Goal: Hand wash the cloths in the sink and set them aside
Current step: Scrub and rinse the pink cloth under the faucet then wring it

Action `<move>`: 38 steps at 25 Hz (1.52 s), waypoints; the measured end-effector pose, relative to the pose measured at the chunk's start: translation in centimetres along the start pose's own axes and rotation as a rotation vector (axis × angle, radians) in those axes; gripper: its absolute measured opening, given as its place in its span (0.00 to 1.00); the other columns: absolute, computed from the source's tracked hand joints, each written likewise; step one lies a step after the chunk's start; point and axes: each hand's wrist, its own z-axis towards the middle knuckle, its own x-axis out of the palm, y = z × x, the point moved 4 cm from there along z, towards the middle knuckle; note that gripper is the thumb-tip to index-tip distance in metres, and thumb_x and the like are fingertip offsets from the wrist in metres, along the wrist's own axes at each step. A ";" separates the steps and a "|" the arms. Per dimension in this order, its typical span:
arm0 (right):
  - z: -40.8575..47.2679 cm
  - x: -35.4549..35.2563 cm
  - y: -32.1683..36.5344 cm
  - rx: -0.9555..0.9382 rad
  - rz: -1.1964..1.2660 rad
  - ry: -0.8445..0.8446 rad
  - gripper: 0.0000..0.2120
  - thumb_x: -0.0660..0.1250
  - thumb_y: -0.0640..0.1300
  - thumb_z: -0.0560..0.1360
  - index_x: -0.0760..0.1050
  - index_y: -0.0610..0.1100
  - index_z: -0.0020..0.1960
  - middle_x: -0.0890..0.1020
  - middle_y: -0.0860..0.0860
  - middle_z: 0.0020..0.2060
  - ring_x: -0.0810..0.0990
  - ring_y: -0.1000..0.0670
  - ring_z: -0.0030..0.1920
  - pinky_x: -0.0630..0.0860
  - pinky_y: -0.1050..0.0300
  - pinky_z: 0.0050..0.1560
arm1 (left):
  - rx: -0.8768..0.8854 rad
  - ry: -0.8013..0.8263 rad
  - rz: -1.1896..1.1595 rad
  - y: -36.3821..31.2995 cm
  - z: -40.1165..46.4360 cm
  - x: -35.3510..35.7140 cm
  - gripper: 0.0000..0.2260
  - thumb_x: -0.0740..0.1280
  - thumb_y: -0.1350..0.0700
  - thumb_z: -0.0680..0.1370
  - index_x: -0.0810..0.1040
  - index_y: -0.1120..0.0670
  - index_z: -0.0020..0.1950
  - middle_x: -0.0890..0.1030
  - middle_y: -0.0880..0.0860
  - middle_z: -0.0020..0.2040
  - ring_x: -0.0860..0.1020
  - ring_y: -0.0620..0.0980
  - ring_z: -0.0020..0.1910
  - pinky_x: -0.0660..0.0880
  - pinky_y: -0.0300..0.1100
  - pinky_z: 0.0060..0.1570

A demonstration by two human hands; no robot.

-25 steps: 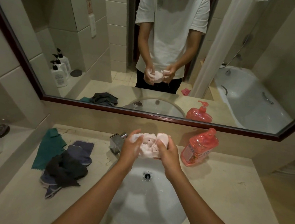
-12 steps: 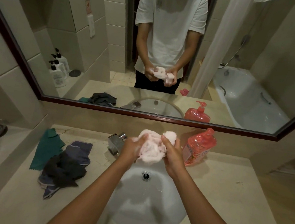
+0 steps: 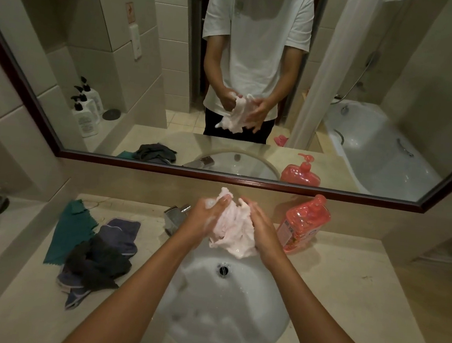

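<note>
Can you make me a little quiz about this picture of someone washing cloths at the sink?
1. What colour is the cloth held between the left hand and the right hand?
2. True or false: the red soap bottle stands to the left of the sink.
3. Which lies flat beside the dark cloth pile: A) a green cloth, B) a yellow sponge, C) a toothbrush?

Key: 1. Pale pink. 2. False, it stands to the right. 3. A.
</note>
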 end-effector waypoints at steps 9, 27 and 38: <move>-0.4 0.7 0.4 -0.019 -0.087 0.033 0.12 0.64 0.48 0.82 0.77 0.45 0.43 0.83 0.54 0.37 0.80 0.56 0.38 0.74 0.57 0.43 | -0.006 -0.141 0.189 -1.0 1.4 -1.1 0.22 0.70 0.43 0.78 0.71 0.52 0.29 0.74 0.46 0.22 0.71 0.39 0.21 0.67 0.32 0.25; -1.5 -3.2 0.8 0.020 -0.284 0.065 0.25 0.63 0.51 0.82 0.71 0.30 0.68 0.79 0.42 0.61 0.78 0.43 0.62 0.72 0.44 0.65 | -0.053 -0.259 -0.088 -2.3 0.8 -2.4 0.17 0.63 0.44 0.83 0.71 0.56 0.42 0.69 0.57 0.37 0.67 0.54 0.36 0.64 0.45 0.40; -0.1 3.4 4.5 -0.099 -0.004 -0.465 0.20 0.65 0.45 0.80 0.68 0.44 0.29 0.65 0.47 0.25 0.63 0.50 0.29 0.62 0.52 0.34 | -0.134 -0.393 0.017 0.3 0.3 2.7 0.23 0.59 0.48 0.85 0.70 0.53 0.30 0.74 0.47 0.22 0.73 0.45 0.25 0.68 0.38 0.26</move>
